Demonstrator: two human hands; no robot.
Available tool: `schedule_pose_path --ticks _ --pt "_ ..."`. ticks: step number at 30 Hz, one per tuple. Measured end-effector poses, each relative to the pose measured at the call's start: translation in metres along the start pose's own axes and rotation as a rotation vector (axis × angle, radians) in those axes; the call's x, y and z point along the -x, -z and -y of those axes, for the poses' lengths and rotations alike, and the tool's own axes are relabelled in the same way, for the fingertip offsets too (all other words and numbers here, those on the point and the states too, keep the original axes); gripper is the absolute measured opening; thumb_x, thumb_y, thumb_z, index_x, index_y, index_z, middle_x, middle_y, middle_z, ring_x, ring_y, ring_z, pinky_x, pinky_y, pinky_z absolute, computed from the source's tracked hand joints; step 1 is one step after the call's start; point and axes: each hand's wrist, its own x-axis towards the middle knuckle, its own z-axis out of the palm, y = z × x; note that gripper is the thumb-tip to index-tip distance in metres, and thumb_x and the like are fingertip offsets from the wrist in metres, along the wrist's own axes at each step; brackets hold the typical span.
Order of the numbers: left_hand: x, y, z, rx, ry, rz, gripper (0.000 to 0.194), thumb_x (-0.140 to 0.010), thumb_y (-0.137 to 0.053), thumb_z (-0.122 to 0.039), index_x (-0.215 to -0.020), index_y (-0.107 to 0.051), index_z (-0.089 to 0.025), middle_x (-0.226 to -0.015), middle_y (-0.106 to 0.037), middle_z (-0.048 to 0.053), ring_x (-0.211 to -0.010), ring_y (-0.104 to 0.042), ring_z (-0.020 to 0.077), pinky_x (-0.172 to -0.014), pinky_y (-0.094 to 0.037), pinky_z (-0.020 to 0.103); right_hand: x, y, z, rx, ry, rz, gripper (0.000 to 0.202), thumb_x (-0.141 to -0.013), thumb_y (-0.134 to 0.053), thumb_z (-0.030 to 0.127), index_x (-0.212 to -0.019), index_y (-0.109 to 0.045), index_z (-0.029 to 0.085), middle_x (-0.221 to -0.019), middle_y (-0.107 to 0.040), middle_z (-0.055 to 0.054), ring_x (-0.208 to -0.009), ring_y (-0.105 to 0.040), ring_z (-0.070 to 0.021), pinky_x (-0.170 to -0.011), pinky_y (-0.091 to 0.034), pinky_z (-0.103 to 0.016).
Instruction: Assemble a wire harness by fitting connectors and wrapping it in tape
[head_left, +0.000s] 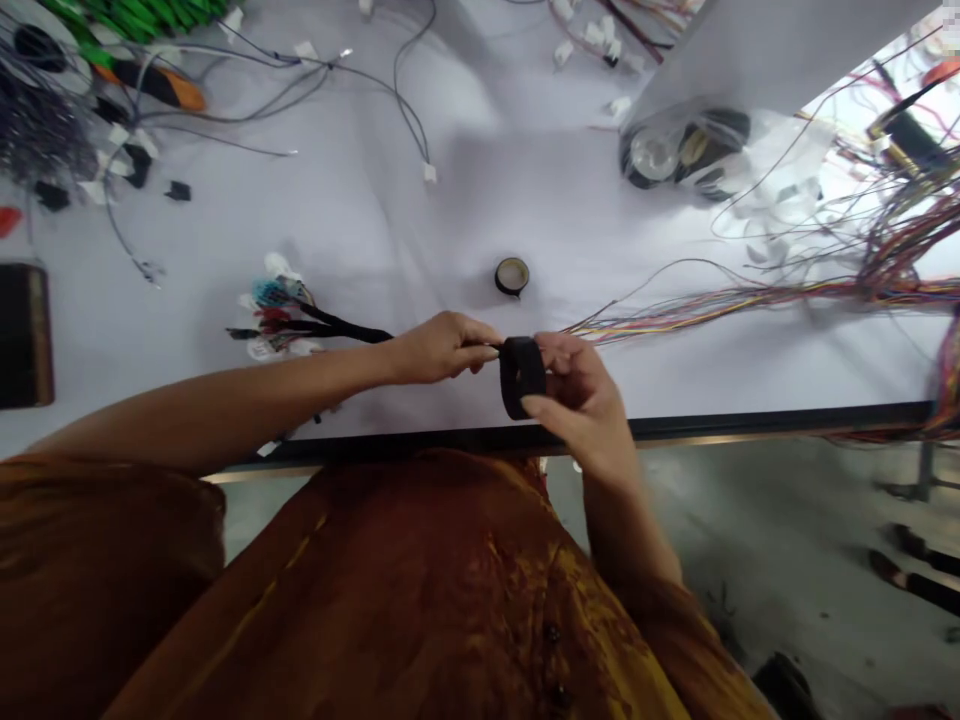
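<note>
My left hand [442,348] is closed around a wire harness, whose black-wrapped branches [341,326] come out on its left side. Those branches end in a cluster of blue, red and white connectors [274,305]. In my right hand [589,395] is a roll of black tape [523,378], gripped by its rim right beside the left fingertips. Loose coloured wires [660,318] run from behind the right hand toward the right side of the table. A smaller roll of tape [512,276] lies just beyond my hands. The exact spot where tape meets harness is hidden by my fingers.
At the right is a large tangle of wires [900,250], with a plastic bag [697,150] holding dark rolls nearby. Wires, an orange-and-black tool [161,85] and green pieces [142,15] lie at the back left. A phone [24,335] is at the left edge. The dark table edge [720,425] runs before me.
</note>
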Motion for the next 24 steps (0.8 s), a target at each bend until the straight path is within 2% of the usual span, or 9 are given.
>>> schedule_pose_path --ticks 3,5,7,9,13,16,18,21,24 --pt "0.008 -0.006 -0.007 -0.118 -0.019 -0.042 0.024 -0.088 -0.053 -0.029 -0.089 -0.072 -0.014 -0.064 -0.062 -0.001 -0.052 -0.051 0.0068 -0.055 -0.038 0.018 -0.043 0.012 0.016 -0.018 -0.006 0.104 0.058 -0.077 -0.075 0.047 -0.125 -0.05 0.026 -0.096 -0.062 -0.001 -0.063 -0.052 -0.008 -0.052 -0.045 -0.021" --pt "0.009 -0.006 -0.007 -0.04 0.043 0.049 0.025 -0.088 -0.053 -0.031 -0.088 -0.071 -0.014 -0.065 -0.063 0.0 -0.049 -0.051 0.0065 -0.052 -0.038 0.019 -0.063 0.019 0.03 0.099 0.064 0.009 0.056 -0.077 -0.075 0.046 -0.124 -0.052 0.025 -0.091 -0.061 0.001 -0.061 -0.051 -0.0072 -0.051 -0.044 -0.02" --pt "0.006 -0.004 -0.003 0.111 0.11 0.144 0.024 -0.086 -0.056 -0.033 -0.09 -0.071 -0.014 -0.073 -0.067 0.002 -0.052 -0.056 0.0079 -0.051 -0.039 0.019 -0.064 0.026 0.043 0.222 0.158 -0.135 0.046 -0.08 -0.073 0.043 -0.119 -0.057 0.024 -0.088 -0.061 0.001 -0.064 -0.053 -0.0074 -0.053 -0.044 -0.02" --pt "0.003 0.001 0.0 0.285 0.165 0.198 0.023 -0.084 -0.06 -0.034 -0.091 -0.07 -0.015 -0.08 -0.069 0.005 -0.06 -0.062 0.011 -0.052 -0.042 0.02 -0.046 0.036 0.047 0.31 0.168 -0.124 0.029 -0.086 -0.068 0.041 -0.107 -0.064 0.021 -0.084 -0.062 0.001 -0.065 -0.054 -0.0078 -0.056 -0.045 -0.02" --pt "-0.004 0.013 -0.004 0.542 0.263 0.248 0.021 -0.081 -0.067 -0.033 -0.088 -0.071 -0.013 -0.077 -0.068 0.007 -0.054 -0.057 0.0101 -0.048 -0.04 0.022 -0.004 0.052 0.007 0.332 -0.149 0.388 0.026 -0.088 -0.063 0.041 -0.091 -0.071 0.017 -0.078 -0.066 -0.002 -0.063 -0.058 -0.0105 -0.058 -0.05 -0.024" --pt "-0.007 0.018 -0.012 0.582 0.309 0.292 0.022 -0.081 -0.069 -0.033 -0.089 -0.072 -0.013 -0.077 -0.068 0.007 -0.046 -0.047 0.006 -0.043 -0.034 0.02 -0.008 0.044 -0.037 0.148 -0.061 0.12 0.038 -0.086 -0.065 0.042 -0.118 -0.062 0.024 -0.105 -0.067 -0.005 -0.085 -0.066 -0.0159 -0.079 -0.057 -0.033" --pt "-0.007 0.018 -0.018 0.574 0.326 0.336 0.024 -0.08 -0.069 -0.035 -0.088 -0.071 -0.013 -0.076 -0.067 0.007 -0.044 -0.044 0.0054 -0.041 -0.031 0.02 -0.026 0.032 -0.053 0.084 0.103 0.102 0.05 -0.085 -0.066 0.042 -0.132 -0.052 0.03 -0.129 -0.059 -0.006 -0.114 -0.061 -0.0212 -0.099 -0.051 -0.041" --pt "-0.006 0.017 -0.025 0.542 0.331 0.36 0.026 -0.079 -0.07 -0.038 -0.084 -0.07 -0.013 -0.071 -0.065 0.006 -0.043 -0.043 0.0054 -0.039 -0.028 0.02 -0.048 0.019 -0.056 0.242 0.267 0.155 0.04 -0.085 -0.068 0.041 -0.123 -0.06 0.03 -0.146 -0.044 -0.006 -0.135 -0.045 -0.026 -0.112 -0.041 -0.044" --pt "-0.003 0.015 -0.024 0.474 0.302 0.203 0.025 -0.08 -0.067 -0.038 -0.083 -0.067 -0.013 -0.066 -0.061 0.003 -0.042 -0.04 0.0048 -0.039 -0.027 0.019 -0.039 0.025 -0.054 0.443 0.288 0.075 0.027 -0.085 -0.069 0.04 -0.105 -0.066 0.023 -0.141 -0.046 -0.011 -0.131 -0.046 -0.0279 -0.11 -0.041 -0.045"
